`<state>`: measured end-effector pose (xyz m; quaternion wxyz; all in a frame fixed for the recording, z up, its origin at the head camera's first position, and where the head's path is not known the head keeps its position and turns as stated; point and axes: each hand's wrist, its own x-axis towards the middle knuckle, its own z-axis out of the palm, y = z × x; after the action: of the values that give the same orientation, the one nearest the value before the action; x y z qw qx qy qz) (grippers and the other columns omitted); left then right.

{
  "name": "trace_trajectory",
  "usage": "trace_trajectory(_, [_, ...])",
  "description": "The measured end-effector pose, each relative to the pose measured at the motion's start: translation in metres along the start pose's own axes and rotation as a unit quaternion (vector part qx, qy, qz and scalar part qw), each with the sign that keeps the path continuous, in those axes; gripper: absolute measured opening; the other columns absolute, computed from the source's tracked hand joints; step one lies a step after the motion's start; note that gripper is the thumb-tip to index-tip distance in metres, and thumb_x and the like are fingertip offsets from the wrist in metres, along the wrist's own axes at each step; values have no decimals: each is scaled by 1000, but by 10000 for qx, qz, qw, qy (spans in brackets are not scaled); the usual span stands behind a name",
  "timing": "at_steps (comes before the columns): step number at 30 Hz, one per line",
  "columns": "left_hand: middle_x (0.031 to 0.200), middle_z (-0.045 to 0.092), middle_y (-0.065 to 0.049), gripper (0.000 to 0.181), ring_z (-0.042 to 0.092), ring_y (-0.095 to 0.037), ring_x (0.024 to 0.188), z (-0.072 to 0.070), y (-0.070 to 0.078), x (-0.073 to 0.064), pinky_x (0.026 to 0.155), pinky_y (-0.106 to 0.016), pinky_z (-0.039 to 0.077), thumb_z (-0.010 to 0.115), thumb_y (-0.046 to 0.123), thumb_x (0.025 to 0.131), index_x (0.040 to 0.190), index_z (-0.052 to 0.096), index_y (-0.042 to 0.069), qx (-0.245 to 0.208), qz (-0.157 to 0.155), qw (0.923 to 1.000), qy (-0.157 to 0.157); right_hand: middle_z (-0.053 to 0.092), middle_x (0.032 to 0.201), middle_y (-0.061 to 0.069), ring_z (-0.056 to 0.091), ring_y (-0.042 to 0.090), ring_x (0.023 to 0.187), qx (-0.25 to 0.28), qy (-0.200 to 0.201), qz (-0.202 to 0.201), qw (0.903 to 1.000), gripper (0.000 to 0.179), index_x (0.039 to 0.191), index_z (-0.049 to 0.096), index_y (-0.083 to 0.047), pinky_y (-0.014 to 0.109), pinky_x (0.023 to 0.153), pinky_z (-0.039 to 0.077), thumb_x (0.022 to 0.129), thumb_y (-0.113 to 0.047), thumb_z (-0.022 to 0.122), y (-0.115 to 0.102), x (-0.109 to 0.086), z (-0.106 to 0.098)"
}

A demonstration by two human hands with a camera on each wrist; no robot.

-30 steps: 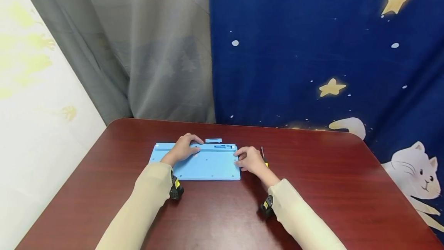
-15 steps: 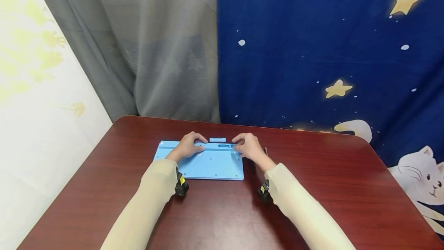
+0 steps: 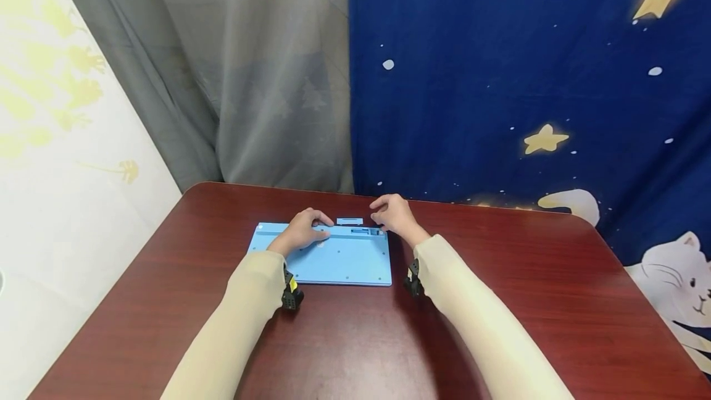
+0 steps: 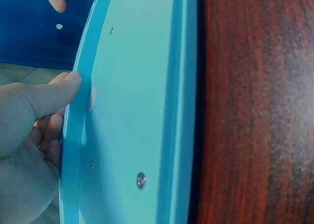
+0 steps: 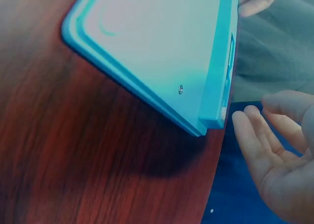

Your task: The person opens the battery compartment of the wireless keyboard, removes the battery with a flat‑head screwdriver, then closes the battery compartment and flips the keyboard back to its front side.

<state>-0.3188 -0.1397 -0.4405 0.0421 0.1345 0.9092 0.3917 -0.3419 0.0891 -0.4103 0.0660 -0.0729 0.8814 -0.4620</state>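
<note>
A light blue keyboard (image 3: 340,264) lies on the table with its underside up, small screws dotted over it. Along its raised back ridge, a small battery compartment (image 3: 360,231) is uncovered near the right end. My left hand (image 3: 302,231) grips the back edge, thumb on the ridge and fingers behind it, also seen as the left hand (image 4: 29,130) in the left wrist view. My right hand (image 3: 395,215) hovers by the back right corner; in the right wrist view its fingers (image 5: 248,130) are loosely bent with nothing between them.
Just behind the keyboard lies a small blue battery cover (image 3: 350,221). The dark red wooden table (image 3: 528,301) ends at a back edge close beyond it. Grey and blue curtains (image 3: 278,79) hang behind the table.
My right hand has moved from the keyboard's right edge, over the compartment, to behind the back right corner. The screwdriver seen earlier beside it is now hidden. My left hand keeps its grip.
</note>
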Motion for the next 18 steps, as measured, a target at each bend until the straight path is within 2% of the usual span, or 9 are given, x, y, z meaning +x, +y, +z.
trace_trajectory(4, [99, 54, -9, 17, 48, -24, 93, 1, -2, 1, 84, -39, 42, 67, 8, 83, 99, 67, 6, -2, -93, 10000, -17, 64, 82, 16, 64, 28, 78, -26, -95, -44, 9999, 24, 107, 63, 5, 35, 64, 53, 83, 3, 63, 3, 9, 6])
trace_trajectory(10, [98, 54, -9, 17, 47, -25, 92, 2, 0, 0, 83, -38, 42, 67, 7, 83, 100, 67, 4, 3, -83, 10000, -9, 65, 85, 12, 60, 22, 75, -529, -135, -202, 9983, 22, 105, 66, 1, 31, 70, 50, 84, -1, 64, 8, 17, 15])
trace_trajectory(18, [99, 54, -9, 16, 47, -25, 93, 2, 1, 3, 83, -39, 42, 68, 9, 83, 99, 67, 6, 4, -125, 9999, 27, 64, 89, 10, 58, 20, 78, -659, -243, -107, 9975, 23, 106, 66, 0, 31, 75, 48, 83, -4, 66, 9, 26, 21])
